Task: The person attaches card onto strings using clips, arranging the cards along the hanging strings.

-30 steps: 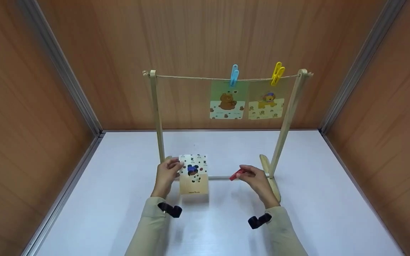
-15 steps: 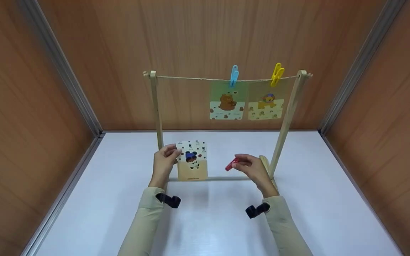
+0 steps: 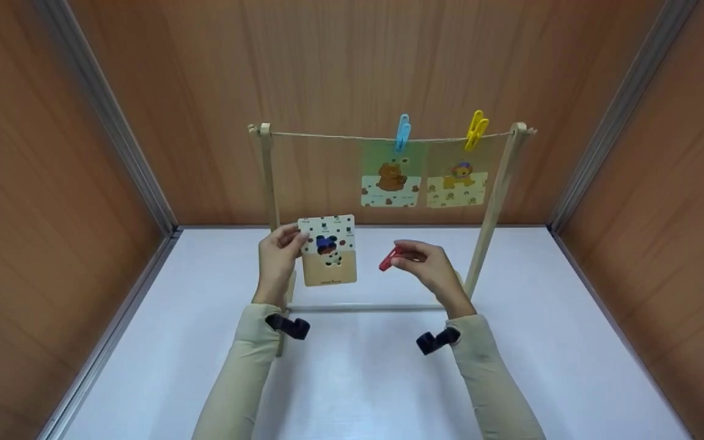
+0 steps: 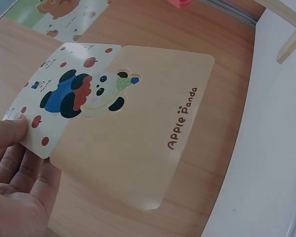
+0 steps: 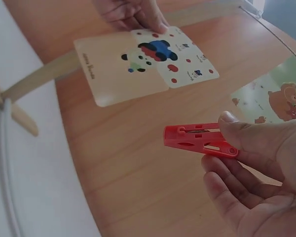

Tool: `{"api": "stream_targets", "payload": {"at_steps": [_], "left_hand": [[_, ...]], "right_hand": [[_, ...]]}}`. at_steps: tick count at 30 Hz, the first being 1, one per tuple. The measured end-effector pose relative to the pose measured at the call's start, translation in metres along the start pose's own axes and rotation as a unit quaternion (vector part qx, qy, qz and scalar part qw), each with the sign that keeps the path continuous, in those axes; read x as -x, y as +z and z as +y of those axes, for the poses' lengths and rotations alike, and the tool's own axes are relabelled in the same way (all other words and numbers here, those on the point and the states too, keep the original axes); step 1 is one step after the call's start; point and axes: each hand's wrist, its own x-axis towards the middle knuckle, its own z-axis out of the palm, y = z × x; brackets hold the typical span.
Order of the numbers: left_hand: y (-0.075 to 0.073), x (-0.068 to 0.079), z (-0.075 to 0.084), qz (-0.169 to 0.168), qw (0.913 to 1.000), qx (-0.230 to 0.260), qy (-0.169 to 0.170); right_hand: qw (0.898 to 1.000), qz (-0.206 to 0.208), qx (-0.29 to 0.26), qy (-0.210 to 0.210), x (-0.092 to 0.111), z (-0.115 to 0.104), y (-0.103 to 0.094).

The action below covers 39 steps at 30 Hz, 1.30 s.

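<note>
In the head view my left hand [image 3: 277, 260] pinches the upper left edge of a panda card [image 3: 329, 269], which is held upside down below the string [image 3: 321, 135]. The left wrist view shows the thumb on the face of the card [image 4: 123, 143] and the fingers behind it. To the right, my right hand [image 3: 428, 269] holds a red clothespin [image 3: 388, 260] by its handle end. Seen from the right wrist, the clothespin [image 5: 192, 139] points toward the card with its tip closed. Card and clothespin are apart.
A wooden frame, with a left post [image 3: 268, 177] and a right post [image 3: 498, 195], carries the string. A blue clothespin [image 3: 403, 133] holds a bear card [image 3: 390, 186] there, and a yellow clothespin [image 3: 476, 129] a lion card [image 3: 457, 189]. A low crossbar [image 3: 376, 307] joins the posts.
Both hands have risen together toward the string, the left one carrying the panda card and the right one the red clothespin. The hanging cards stay in place.
</note>
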Motion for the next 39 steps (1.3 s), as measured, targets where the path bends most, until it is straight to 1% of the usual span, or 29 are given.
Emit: {"api": "stream_targets", "payload": {"at_steps": [12,15,21,26,31,35,39], "left_hand": [[0.003,-0.004,0.025,0.009,0.9989,0.01,0.046],[0.003,-0.005,0.031,0.01,0.9984,0.014,0.054],[0.004,-0.007,0.043,0.009,0.9982,0.009,0.058],[0.005,-0.009,0.05,0.006,0.9975,0.008,0.07],[0.005,-0.011,0.057,0.005,0.9968,0.004,0.08],[0.006,-0.014,0.063,0.004,0.9954,0.007,0.095],[0.007,-0.016,0.069,0.002,0.9941,0.011,0.108]], "right_hand": [[0.998,0.014,0.006,-0.063,-0.01,-0.038,-0.001],[0.997,0.016,0.002,-0.071,-0.012,-0.048,-0.001],[0.996,0.023,-0.003,-0.084,-0.017,-0.066,-0.002],[0.996,0.031,-0.004,-0.081,-0.021,-0.078,-0.001],[0.994,0.037,0.005,-0.1,-0.025,-0.089,0.0],[0.992,0.039,-0.007,-0.12,-0.027,-0.099,0.001],[0.99,0.043,-0.018,-0.131,-0.03,-0.11,0.002]]}}
